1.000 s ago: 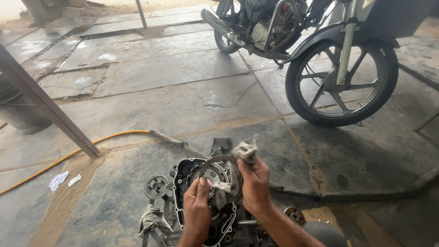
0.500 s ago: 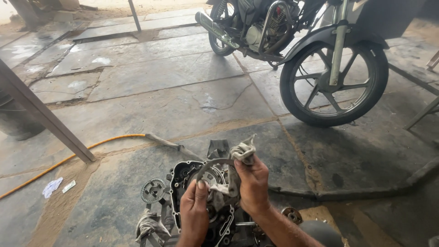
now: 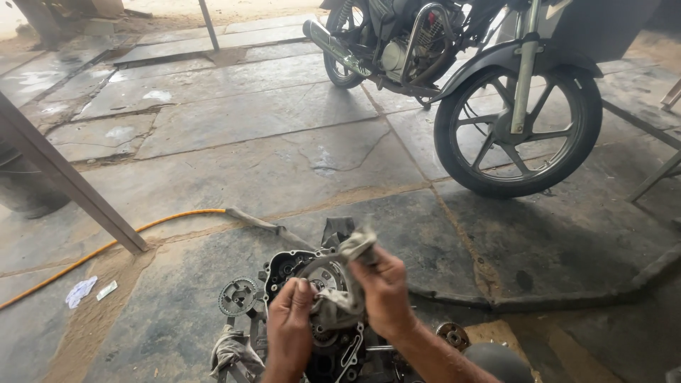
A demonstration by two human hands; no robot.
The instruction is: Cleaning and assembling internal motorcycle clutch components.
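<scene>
Count, head view, one moment.

Hands: 2, left hand (image 3: 289, 328) and right hand (image 3: 384, 291), both from the same person.

Rags: 2. One grey rag (image 3: 345, 282) between the two hands; one second rag (image 3: 230, 349) lying beside the engine.

Engine case (image 3: 291, 268), opened: 1.

Toothed round parts: 1 loose gear (image 3: 237, 296) left of the case; 1 small round part (image 3: 452, 335) right of it, kind unclear.

Motorcycle (image 3: 454, 50): 1. Wheels in view: 2, front wheel (image 3: 516, 135) whole, rear wheel (image 3: 343, 67) partly hidden.

Yellow hose (image 3: 106, 247): 1.

Slanted metal posts (image 3: 67, 183): 1 near; 1 thin pole (image 3: 208, 23) far.

Paper scraps (image 3: 81, 291) on the floor: 2.
</scene>
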